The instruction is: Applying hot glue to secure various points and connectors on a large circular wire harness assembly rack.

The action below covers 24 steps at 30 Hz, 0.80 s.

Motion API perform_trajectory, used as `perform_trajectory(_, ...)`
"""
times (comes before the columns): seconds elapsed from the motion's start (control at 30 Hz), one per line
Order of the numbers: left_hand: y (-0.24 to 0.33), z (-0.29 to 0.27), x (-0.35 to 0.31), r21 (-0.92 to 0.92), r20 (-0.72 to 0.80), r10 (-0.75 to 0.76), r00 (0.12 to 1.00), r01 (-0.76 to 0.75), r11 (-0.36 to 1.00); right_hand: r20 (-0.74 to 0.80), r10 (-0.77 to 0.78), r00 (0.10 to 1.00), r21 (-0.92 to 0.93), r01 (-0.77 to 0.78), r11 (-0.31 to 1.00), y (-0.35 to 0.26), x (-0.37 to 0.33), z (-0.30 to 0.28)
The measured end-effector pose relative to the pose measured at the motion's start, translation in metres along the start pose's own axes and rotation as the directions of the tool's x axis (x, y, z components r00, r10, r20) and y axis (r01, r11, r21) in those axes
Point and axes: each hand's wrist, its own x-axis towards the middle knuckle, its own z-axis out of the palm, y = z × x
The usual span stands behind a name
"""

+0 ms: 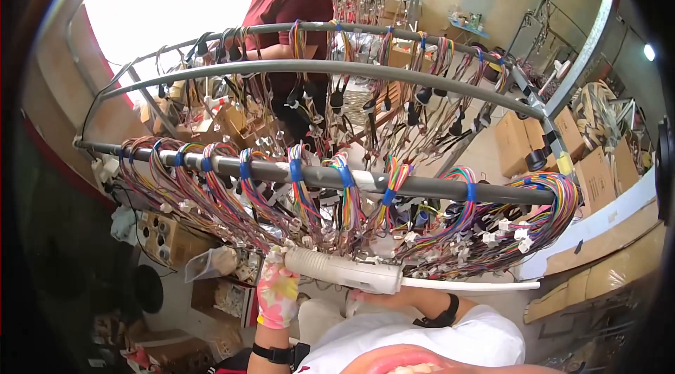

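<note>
A white shirt (422,342) is nearest; beyond, a pale tool (330,269) sits below the grey rail's (320,176) middle. Gloved left hand (277,289) meets its left end, right hand (363,297) beneath; finger closure cannot be told.

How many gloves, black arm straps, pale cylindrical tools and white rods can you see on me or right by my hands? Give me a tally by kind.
Pink-and-yellow glove: 1
Black arm straps: 2
Pale cylindrical tool: 1
White rod: 1
Total: 5
</note>
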Motion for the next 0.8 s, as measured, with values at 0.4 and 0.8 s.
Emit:
perform_trajectory(0.4, -0.009, 0.008, 0.003, 0.045, 0.036, 0.049, 0.998, -0.051, 0.998, 0.08, -0.073, 0.994, 0.25, 0.051, 0.967, -0.001, -0.02, -0.003)
perform_trajectory(0.8, -0.026, -0.014, 0.008, -0.153, 0.118, 0.074, 0.99, -0.055, 0.987, 0.089, -0.223, 0.971, 0.033, 0.221, 0.975, 0.02, -0.023, -0.006)
